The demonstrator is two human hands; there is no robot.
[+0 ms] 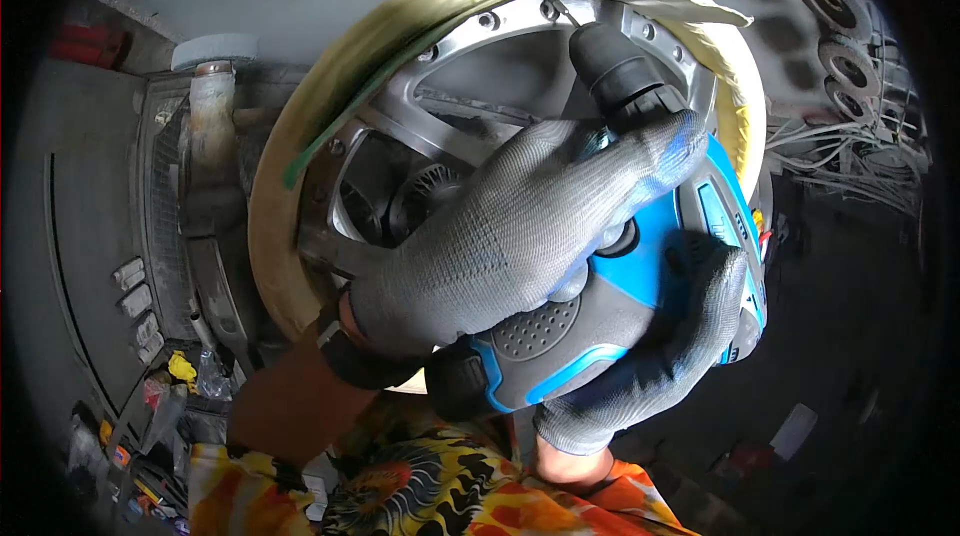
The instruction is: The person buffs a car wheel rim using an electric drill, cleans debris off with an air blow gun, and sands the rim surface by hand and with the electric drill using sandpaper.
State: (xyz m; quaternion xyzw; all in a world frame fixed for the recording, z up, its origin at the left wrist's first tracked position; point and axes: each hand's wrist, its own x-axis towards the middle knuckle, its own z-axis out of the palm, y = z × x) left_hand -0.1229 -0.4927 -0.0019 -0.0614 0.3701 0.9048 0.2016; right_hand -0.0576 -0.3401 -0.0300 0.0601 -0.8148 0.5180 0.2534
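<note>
In the head view, the drill [640, 226] is lying over the metal wheel [410, 121], its long axis running steeply from lower right to upper left, its bit [566, 12] pointing at a rim hole. The left hand [510, 226] is gripping the drill; the right hand [680, 346] is curling around its rear. White lettering is showing on blue housing, too turned to read surely.

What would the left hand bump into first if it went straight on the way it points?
Past the blue power drill it holds, the left hand would probably meet the right edge of the alloy wheel first. Depth is unclear, so it might pass above.
</note>
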